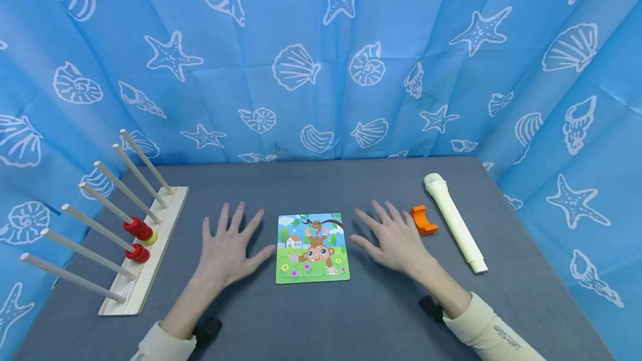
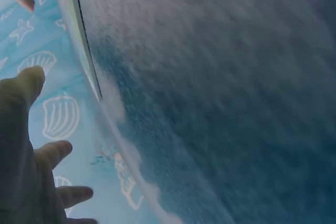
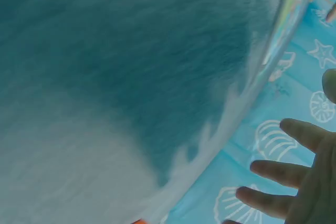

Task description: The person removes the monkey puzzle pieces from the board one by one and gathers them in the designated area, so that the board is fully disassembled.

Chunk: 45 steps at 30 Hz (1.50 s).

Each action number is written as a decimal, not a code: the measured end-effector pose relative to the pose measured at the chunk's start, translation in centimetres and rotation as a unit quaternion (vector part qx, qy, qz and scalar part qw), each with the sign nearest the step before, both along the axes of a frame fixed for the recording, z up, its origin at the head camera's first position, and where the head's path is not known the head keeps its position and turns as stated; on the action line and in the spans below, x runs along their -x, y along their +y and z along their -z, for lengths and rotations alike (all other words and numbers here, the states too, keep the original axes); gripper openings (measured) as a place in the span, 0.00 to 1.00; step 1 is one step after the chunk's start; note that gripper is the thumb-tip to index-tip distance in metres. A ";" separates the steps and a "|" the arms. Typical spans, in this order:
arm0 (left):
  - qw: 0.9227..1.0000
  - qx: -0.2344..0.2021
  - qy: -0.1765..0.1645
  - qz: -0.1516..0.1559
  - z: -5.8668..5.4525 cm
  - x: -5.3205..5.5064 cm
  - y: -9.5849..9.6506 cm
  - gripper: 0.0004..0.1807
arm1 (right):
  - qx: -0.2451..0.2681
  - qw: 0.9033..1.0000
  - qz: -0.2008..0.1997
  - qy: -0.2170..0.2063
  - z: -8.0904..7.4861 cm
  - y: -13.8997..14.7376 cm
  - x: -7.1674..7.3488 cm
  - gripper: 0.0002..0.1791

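Observation:
A square jigsaw puzzle point(image 1: 312, 248) with a cartoon monkey lies flat between the two hands, its pieces fitted together in its frame. To its left, my left hand point(image 1: 228, 249) is spread palm down with straight fingers, the thumb pointing at the puzzle's edge. On the other side my right hand point(image 1: 393, 238) is likewise spread, its thumb and forefinger nearest the puzzle. Neither hand holds anything. Both wrist views show the fingers extended over the grey tabletop, with the puzzle seen edge-on. A small orange arch-shaped block point(image 1: 424, 222) sits just beyond the right fingertips.
At the left stands a wooden peg rack point(image 1: 155, 255) with several upright rods, red rings point(image 1: 137, 252) and a yellow-green ring point(image 1: 151, 238). A pale toy microphone point(image 1: 455, 222) lies at the right. A blue shell-patterned curtain point(image 1: 301, 110) hangs behind the grey table point(image 1: 301, 322).

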<state>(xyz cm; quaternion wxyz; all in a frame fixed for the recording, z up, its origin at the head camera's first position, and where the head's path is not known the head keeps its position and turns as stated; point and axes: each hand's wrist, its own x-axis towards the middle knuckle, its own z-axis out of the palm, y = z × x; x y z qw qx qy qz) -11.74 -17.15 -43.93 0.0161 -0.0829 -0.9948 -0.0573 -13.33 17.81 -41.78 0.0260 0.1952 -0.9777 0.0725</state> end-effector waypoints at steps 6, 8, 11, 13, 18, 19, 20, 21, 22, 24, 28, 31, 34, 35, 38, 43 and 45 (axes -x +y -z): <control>0.997 -0.056 -0.055 0.020 0.0 0.3 1.0 0.51 | 0.039 0.998 -0.017 -0.036 -0.6 -2.1 0.7 0.32; 0.994 -0.069 -0.075 0.028 0.0 0.4 1.3 0.53 | 0.053 0.997 -0.026 -0.045 -0.7 -2.9 1.1 0.30; 0.992 -0.078 -0.092 0.041 0.0 0.7 1.7 0.56 | 0.075 0.995 -0.039 -0.060 -0.7 -4.1 1.7 0.26; 0.990 -0.082 -0.100 0.050 0.1 0.9 1.9 0.59 | 0.092 0.992 -0.046 -0.072 -0.7 -4.9 2.1 0.25; 0.986 -0.097 -0.109 0.076 0.4 1.4 2.5 0.64 | 0.130 0.985 -0.061 -0.093 -0.4 -6.9 2.9 0.23; 0.986 -0.099 -0.109 0.079 0.5 1.5 2.6 0.65 | 0.132 0.985 -0.064 -0.095 -0.4 -7.3 3.0 0.22; 0.986 -0.099 -0.109 0.084 0.5 1.6 2.7 0.65 | 0.136 0.984 -0.066 -0.099 -0.4 -7.7 3.1 0.22; 0.985 -0.099 -0.109 0.087 0.5 1.7 2.8 0.66 | 0.138 0.983 -0.067 -0.105 -0.3 -8.1 3.2 0.23; 0.985 -0.099 -0.109 0.090 0.5 1.8 2.8 0.67 | 0.140 0.981 -0.069 -0.111 -0.3 -8.6 3.4 0.23; 0.985 -0.095 -0.107 0.095 0.5 1.9 2.9 0.68 | 0.143 0.979 -0.071 -0.123 -0.3 -9.4 3.6 0.23; 0.985 -0.087 -0.111 0.099 0.5 2.2 2.9 0.70 | 0.156 0.973 -0.081 -0.152 -0.3 -10.9 4.1 0.24; 0.985 -0.080 -0.123 0.093 0.4 2.3 3.1 0.71 | 0.164 0.967 -0.089 -0.175 -0.2 -11.8 4.4 0.24; 0.984 -0.068 -0.137 0.086 0.4 2.4 3.1 0.72 | 0.160 0.964 -0.097 -0.191 0.0 -12.6 4.6 0.24; 0.984 -0.063 -0.141 0.085 0.3 2.4 3.1 0.73 | 0.155 0.964 -0.096 -0.194 0.1 -12.9 4.6 0.23; 0.984 -0.046 -0.152 0.086 0.1 2.4 3.1 0.74 | 0.132 0.966 -0.087 -0.205 0.3 -13.6 4.8 0.25; 0.981 -0.020 -0.168 0.094 -0.4 2.4 3.0 0.75 | 0.092 0.969 -0.061 -0.221 0.4 -14.4 4.9 0.32; 0.980 -0.015 -0.172 0.096 -0.5 2.4 3.0 0.75 | 0.084 0.970 -0.053 -0.221 0.4 -14.6 4.8 0.34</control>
